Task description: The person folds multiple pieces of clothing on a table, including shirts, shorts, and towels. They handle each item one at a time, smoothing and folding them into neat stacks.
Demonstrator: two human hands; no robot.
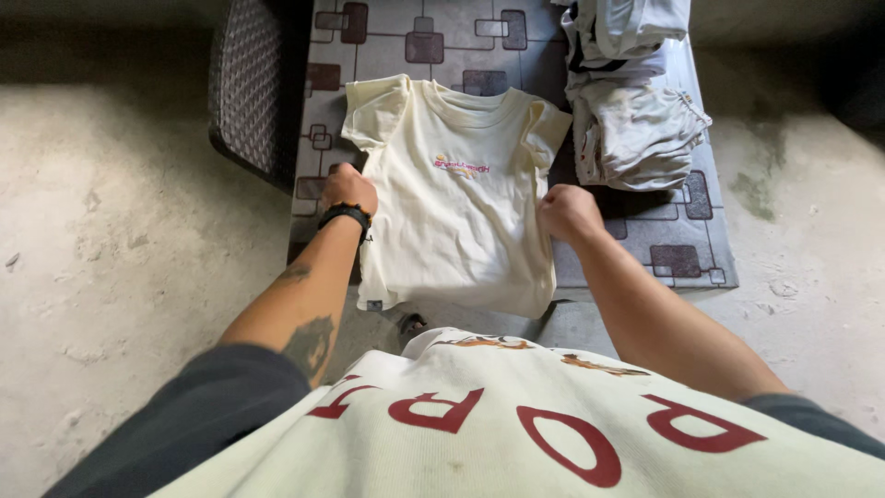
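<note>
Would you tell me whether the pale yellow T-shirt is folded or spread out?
Spread out: the T-shirt lies flat, both sleeves showing.

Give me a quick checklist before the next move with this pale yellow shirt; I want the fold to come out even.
1. Small pale yellow T-shirt lies flat, front up: ok.
2. Left hand grips the shirt's left edge: ok.
3. Right hand grips the right edge at about the same height: ok.
4. Both sleeves spread out, not tucked under: ok.
5. Hem fully on the patterned surface: not ok, it hangs over the near edge.
6. Pile of folded clothes clear of the shirt: cannot tell, it sits close to the right sleeve.
</note>
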